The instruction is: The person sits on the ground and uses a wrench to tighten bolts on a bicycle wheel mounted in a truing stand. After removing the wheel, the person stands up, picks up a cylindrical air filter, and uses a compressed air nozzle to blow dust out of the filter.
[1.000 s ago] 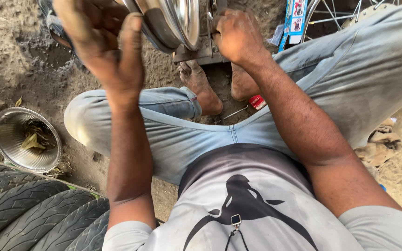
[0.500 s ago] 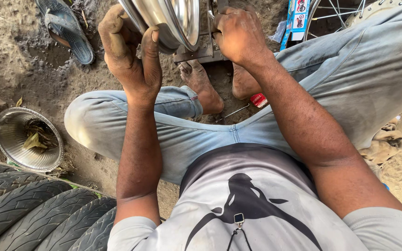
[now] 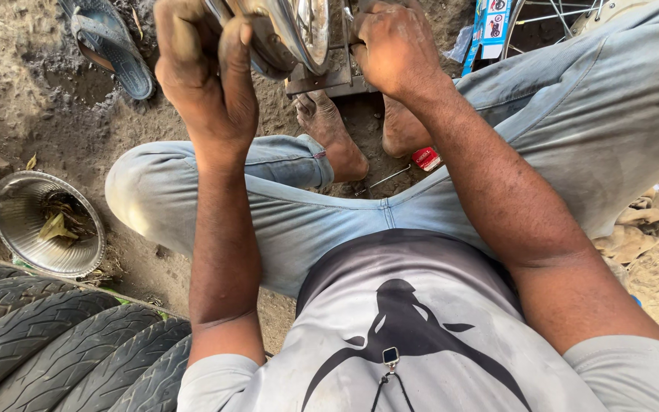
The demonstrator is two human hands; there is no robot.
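A shiny chrome wheel rim [image 3: 303, 30] stands at the top centre, over my bare feet. My left hand [image 3: 206, 72] grips the rim's left edge, fingers curled over the metal. My right hand [image 3: 390, 46] is closed on the dark hub part [image 3: 329, 72] at the rim's right side. Most of the rim runs off the top of the view. I sit on dirt ground in light blue jeans and a grey shirt.
A round metal bowl [image 3: 9, 221] with scraps lies on the dirt at left. Several black tyres [image 3: 47, 343] are stacked at bottom left. A dark sandal [image 3: 108, 46] lies top left. A small red-and-white thing [image 3: 425, 158] rests by my right foot, a spoked wheel [image 3: 551, 15] top right.
My left hand has come down from open and raised to closed on the rim's left edge. The view has shifted slightly; the right hand stays on the hub.
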